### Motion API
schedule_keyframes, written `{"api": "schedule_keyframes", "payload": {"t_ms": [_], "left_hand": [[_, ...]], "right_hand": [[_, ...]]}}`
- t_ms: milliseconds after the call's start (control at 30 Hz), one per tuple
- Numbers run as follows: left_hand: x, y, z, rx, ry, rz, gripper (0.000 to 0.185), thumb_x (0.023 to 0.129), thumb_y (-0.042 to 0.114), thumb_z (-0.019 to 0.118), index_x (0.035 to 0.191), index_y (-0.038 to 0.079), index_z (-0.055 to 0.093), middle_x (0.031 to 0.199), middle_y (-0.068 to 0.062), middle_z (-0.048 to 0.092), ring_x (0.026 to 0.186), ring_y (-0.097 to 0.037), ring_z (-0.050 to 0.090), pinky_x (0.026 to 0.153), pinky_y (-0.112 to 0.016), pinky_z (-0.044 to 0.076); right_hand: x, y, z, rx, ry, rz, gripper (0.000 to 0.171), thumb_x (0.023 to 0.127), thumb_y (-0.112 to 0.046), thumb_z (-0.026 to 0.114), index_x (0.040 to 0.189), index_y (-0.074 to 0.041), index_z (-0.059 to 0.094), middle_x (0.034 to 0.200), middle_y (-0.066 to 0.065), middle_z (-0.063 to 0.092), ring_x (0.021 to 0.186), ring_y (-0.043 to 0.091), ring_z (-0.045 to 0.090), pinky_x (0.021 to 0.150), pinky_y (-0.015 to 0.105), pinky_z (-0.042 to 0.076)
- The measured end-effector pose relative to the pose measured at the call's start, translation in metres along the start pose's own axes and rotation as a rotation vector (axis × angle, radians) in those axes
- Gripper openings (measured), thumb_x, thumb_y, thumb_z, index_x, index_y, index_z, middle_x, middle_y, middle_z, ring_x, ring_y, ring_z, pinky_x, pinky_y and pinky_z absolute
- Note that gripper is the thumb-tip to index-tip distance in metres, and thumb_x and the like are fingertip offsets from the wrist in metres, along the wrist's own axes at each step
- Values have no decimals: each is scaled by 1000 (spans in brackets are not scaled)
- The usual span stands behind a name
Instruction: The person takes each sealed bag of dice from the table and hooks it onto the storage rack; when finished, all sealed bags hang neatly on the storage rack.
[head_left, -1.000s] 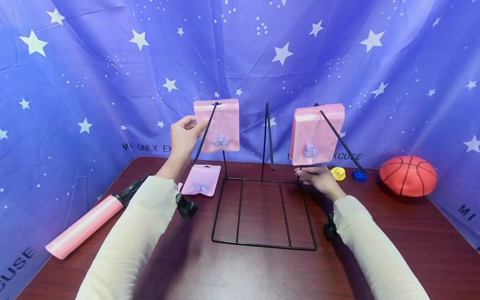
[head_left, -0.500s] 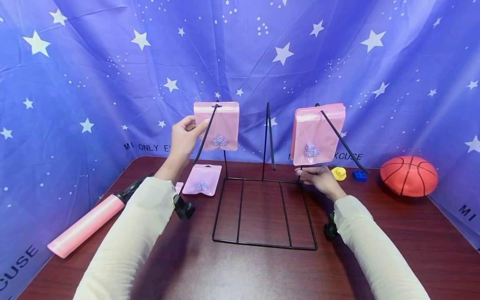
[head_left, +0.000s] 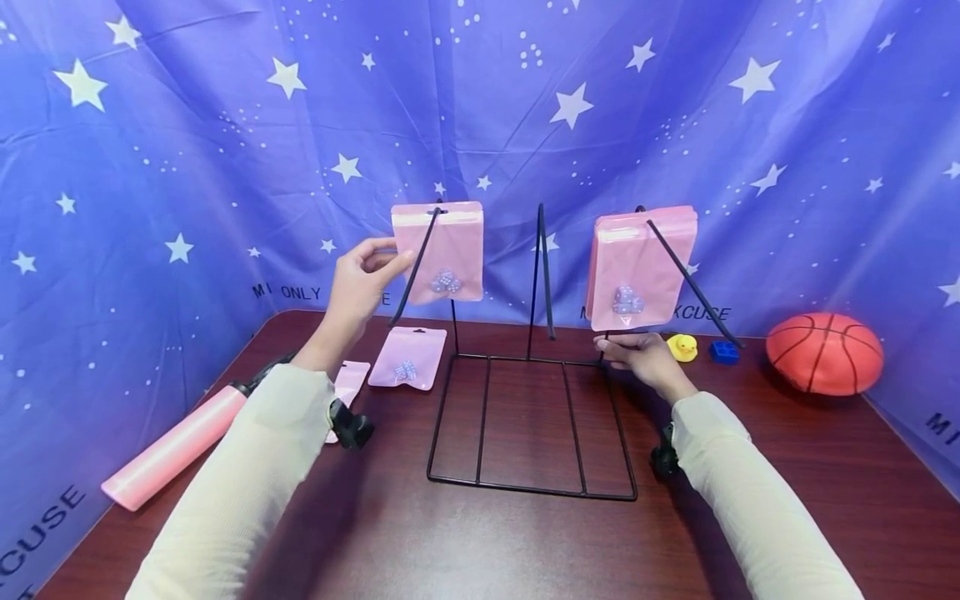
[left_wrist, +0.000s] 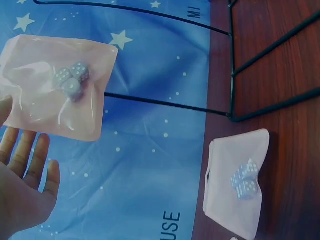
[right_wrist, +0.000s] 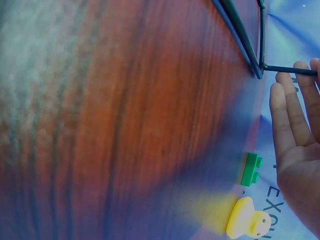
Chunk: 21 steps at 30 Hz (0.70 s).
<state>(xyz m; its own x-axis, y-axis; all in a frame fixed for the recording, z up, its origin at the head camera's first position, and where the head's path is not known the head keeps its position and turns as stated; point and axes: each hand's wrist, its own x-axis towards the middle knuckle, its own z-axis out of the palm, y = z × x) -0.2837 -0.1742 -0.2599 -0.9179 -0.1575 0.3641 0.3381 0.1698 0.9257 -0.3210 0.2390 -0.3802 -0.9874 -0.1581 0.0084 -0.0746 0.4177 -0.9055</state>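
Note:
A pink zip pouch (head_left: 454, 246) with several dice inside hangs on the left hook of a black wire display rack (head_left: 532, 488). My left hand (head_left: 356, 283) is at the pouch's left edge, its thumb overlapping it; in the left wrist view the fingers (left_wrist: 37, 160) stretch loosely below the pouch, not curled round it. Low on the rack's right upright, my right hand (head_left: 647, 358) pinches the wire between thumb and fingers; the thumb is out of sight in the right wrist view. Above that hand, a stack of pink pouches (head_left: 637, 258) hangs on the right hook.
Another pouch of dice (head_left: 408, 358) lies left of the rack, and a further pink pouch (head_left: 351, 382) is partly behind my left sleeve. A pink hand pump (head_left: 176, 446) lies far left. Rightward are a yellow duck (head_left: 682, 347), a blue toy brick (head_left: 724, 352) and a basketball (head_left: 825, 354).
My left hand has loosened from the hanging pouch and drawn slightly left, its forearm uncovering more of a pouch on the table. The right hand stays at the upright.

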Motion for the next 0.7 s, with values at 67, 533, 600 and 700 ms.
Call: {"api": "schedule_keyframes", "payload": {"t_ms": [67, 533, 600, 700], "left_hand": [[-2, -2, -5, 26, -22, -13, 42, 94, 19, 75, 128, -3, 64, 88, 11, 71, 92, -6, 65, 91, -27, 47], [-26, -3, -58, 271, -178, -129, 55, 98, 30, 70, 145, 6, 54, 138, -18, 62, 119, -19, 59, 97, -30, 44], [-32, -6, -66, 322, -195, -136, 54, 98, 30, 69, 144, 5, 55, 138, -18, 61, 120, -22, 58, 98, -32, 43], [-39, -13, -78, 366, -213, -147, 54, 99, 29, 68, 144, 2, 54, 139, -21, 59, 125, -29, 56, 104, -39, 42]], "right_hand": [[0, 0, -1, -2, -1, 0, 49, 101, -29, 66, 134, 7, 61, 131, 26, 63, 101, 10, 70, 93, 39, 55], [0, -1, -1, 2, -11, -4, 51, 101, -30, 65, 135, 8, 60, 131, 27, 63, 109, 26, 70, 92, 39, 55], [1, -1, -1, 4, -13, -3, 51, 101, -30, 66, 135, 8, 60, 131, 27, 63, 107, 23, 70, 92, 39, 55], [1, 0, 0, 3, -13, -3, 51, 101, -30, 66, 135, 8, 60, 130, 26, 63, 106, 20, 71, 92, 38, 55]]}}
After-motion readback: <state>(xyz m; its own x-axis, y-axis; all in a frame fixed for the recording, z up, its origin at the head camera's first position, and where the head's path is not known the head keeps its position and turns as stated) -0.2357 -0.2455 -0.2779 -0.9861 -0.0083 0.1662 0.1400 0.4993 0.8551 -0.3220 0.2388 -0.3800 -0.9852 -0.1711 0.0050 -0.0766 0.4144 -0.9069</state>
